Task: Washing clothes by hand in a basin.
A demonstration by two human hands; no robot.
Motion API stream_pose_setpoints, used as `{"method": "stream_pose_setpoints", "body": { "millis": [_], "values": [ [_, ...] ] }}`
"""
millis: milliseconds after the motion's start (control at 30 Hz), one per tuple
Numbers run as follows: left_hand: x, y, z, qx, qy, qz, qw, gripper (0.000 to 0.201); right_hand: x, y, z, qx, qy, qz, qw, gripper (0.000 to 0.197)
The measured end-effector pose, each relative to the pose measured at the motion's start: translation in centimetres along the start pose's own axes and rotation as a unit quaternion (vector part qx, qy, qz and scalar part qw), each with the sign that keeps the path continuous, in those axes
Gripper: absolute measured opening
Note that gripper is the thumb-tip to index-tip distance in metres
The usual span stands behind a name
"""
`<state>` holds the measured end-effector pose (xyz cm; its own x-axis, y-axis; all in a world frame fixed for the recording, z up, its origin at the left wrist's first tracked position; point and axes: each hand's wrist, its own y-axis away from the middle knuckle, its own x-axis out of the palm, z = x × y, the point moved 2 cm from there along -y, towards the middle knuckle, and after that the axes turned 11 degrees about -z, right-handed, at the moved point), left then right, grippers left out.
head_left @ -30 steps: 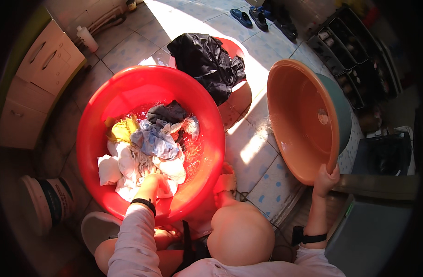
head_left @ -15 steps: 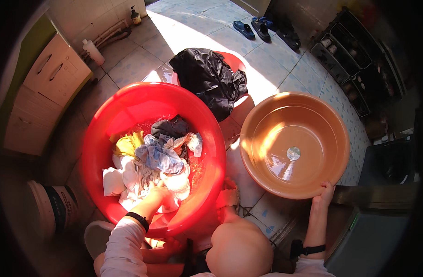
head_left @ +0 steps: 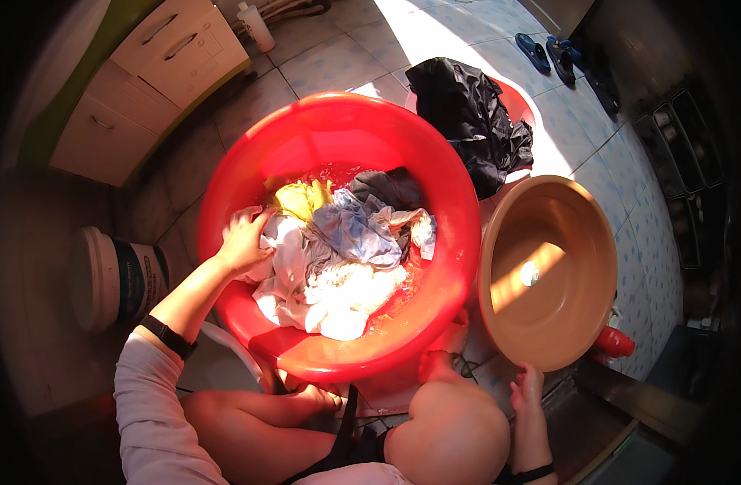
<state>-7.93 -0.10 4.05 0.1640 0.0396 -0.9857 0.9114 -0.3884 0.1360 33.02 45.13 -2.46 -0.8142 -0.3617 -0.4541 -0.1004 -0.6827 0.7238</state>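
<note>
White wet clothes (head_left: 338, 295) lie heaped in a big red tub (head_left: 338, 113) with some water. A yellow cloth (head_left: 303, 199), a blue-and-white garment (head_left: 358, 230) and a dark grey garment (head_left: 389, 188) sit on the far side of the heap. My left hand (head_left: 247, 240) is at the heap's left edge, its fingers and thumb bent around part of the white clothes. On the right, a brown basin (head_left: 576, 303) stands tilted near the tub, with a round sticker inside. My right hand (head_left: 528, 390) is at its near rim, fingertips on it; part of the grip is hard to see.
Black clothing (head_left: 467, 117) hangs over another red basin (head_left: 528, 113) beyond the tub. A white bucket (head_left: 99, 279) stands at left by a cabinet (head_left: 156, 89). A red bottle (head_left: 614, 343) is beside the brown basin. Slippers (head_left: 548, 56) lie on the tiles farther back.
My left hand has moved from the near part of the heap to its left edge. The brown basin has tilted and come closer to the red tub. The view has shifted.
</note>
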Motion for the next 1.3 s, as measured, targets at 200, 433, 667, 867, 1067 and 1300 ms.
{"method": "stream_pose_setpoints", "body": {
  "millis": [200,433,667,867,1067,1300],
  "values": [
    [2.6,6.0,14.4,-0.307,0.008,-0.033,0.951,0.106,8.0,13.0,9.2,-0.685,0.244,-0.051,0.684,0.056],
    [8.0,10.2,9.7,-0.356,0.112,-0.217,0.902,0.088,29.6,15.3,14.5,-0.639,0.332,0.362,0.592,0.062],
    [5.9,9.2,8.1,-0.338,0.181,-0.263,0.886,0.082,49.0,12.3,14.0,-0.513,0.555,0.206,0.621,0.082],
    [6.4,10.6,9.3,-0.352,0.183,-0.250,0.883,0.081,46.3,17.7,1.5,-0.668,0.568,0.329,0.349,0.061],
    [6.0,9.5,8.9,-0.353,0.183,-0.234,0.887,0.082,37.7,17.4,5.2,-0.531,0.575,0.573,0.241,0.045],
    [5.3,10.2,8.7,-0.250,-0.062,-0.241,0.936,0.083,26.6,14.8,16.7,-0.813,0.305,0.054,0.493,0.063]
  ]
}}
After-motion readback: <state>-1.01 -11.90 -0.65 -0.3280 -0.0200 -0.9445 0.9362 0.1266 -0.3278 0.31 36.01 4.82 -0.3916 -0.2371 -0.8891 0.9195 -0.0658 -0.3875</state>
